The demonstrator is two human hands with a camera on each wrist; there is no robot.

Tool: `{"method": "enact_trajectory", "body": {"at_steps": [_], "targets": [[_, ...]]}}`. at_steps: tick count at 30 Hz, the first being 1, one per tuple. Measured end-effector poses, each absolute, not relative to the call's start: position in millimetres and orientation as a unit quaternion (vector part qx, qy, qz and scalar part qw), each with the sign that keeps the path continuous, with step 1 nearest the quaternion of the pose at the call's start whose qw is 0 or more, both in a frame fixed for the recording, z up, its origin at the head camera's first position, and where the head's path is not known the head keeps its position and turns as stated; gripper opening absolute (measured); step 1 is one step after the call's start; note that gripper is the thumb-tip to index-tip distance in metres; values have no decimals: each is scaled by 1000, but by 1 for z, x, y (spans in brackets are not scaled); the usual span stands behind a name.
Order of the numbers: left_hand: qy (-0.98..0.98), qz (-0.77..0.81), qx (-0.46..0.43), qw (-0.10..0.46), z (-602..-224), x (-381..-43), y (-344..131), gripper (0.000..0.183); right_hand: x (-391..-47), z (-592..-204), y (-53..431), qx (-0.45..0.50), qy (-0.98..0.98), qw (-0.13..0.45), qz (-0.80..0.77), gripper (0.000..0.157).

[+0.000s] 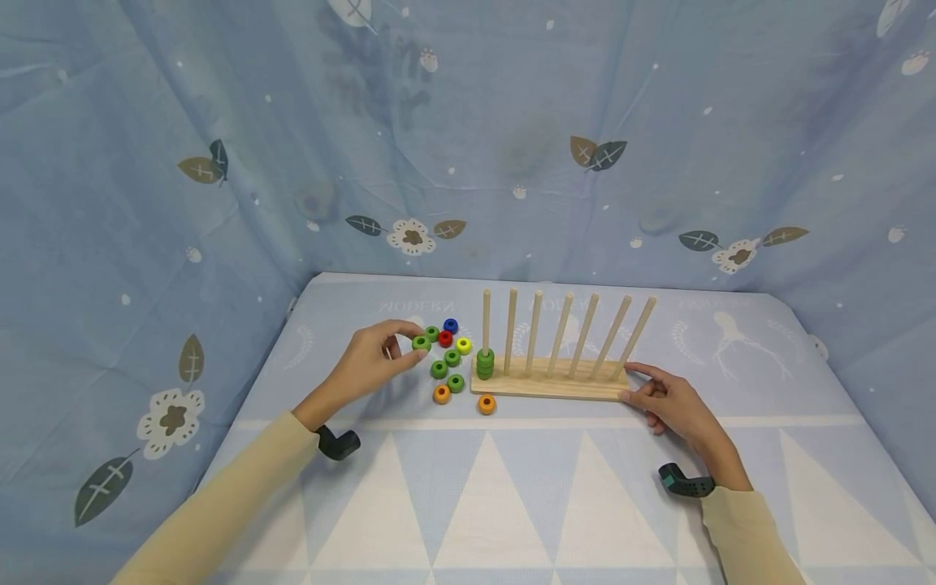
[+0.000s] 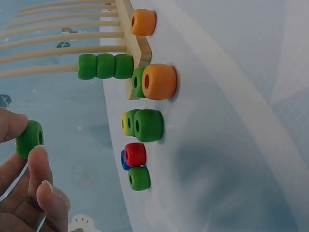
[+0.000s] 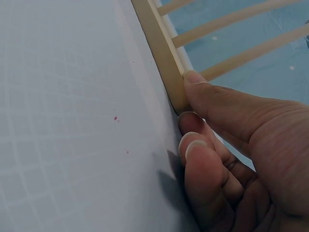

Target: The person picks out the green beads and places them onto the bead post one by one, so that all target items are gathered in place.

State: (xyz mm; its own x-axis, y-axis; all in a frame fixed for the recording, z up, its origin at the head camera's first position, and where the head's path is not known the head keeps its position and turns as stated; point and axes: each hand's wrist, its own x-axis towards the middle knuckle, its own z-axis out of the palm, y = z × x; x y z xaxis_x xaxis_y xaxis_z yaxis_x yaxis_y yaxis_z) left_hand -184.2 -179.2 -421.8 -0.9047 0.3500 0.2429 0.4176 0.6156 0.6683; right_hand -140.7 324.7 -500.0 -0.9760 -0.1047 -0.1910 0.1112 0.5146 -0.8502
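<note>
My left hand [image 1: 369, 357] pinches a green bead [image 2: 30, 139] between thumb and fingers, raised above the table left of the other beads. A wooden peg rack [image 1: 548, 390] with a row of upright pegs lies to the right. Three green beads [image 2: 105, 66] are stacked on its leftmost peg; the other pegs are bare. My right hand [image 1: 676, 406] grips the rack's right end, thumb at the front corner and index finger at the back. In the right wrist view, the thumb [image 3: 227, 104] presses on the wooden base, and the other fingers curl beside it.
Loose beads lie left of the rack: several green ones, a blue bead [image 1: 450, 326], a red bead [image 1: 445, 339], a yellow bead [image 1: 464, 346] and an orange bead [image 1: 442, 394]. Another orange bead [image 1: 487, 404] sits before the rack. A blue curtain [image 1: 468, 146] hangs behind the table.
</note>
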Motion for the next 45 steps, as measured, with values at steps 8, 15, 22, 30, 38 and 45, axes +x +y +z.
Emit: {"method": "enact_trajectory", "body": {"at_steps": [8, 15, 22, 30, 38, 45], "targets": [[-891, -389, -229, 57, -413, -186, -176, 30, -140, -501, 325, 2, 863, 109, -493, 72], [-885, -392, -243, 66, -408, -188, -175, 30, -140, -500, 325, -2, 864, 109, -492, 72], [-881, -396, -250, 63, -403, -187, -172, 30, -140, -499, 324, -3, 864, 110, -492, 73], [-879, -397, -255, 66, -397, -189, -169, 31, -140, -497, 324, -2, 864, 112, -490, 73], [-880, -393, -256, 69, -394, -192, -168, 31, -140, -496, 324, -5, 860, 113, -497, 74], [-875, -399, -264, 73, -388, -192, -165, 31, -140, -497, 324, 1, 861, 112, -496, 74]]}}
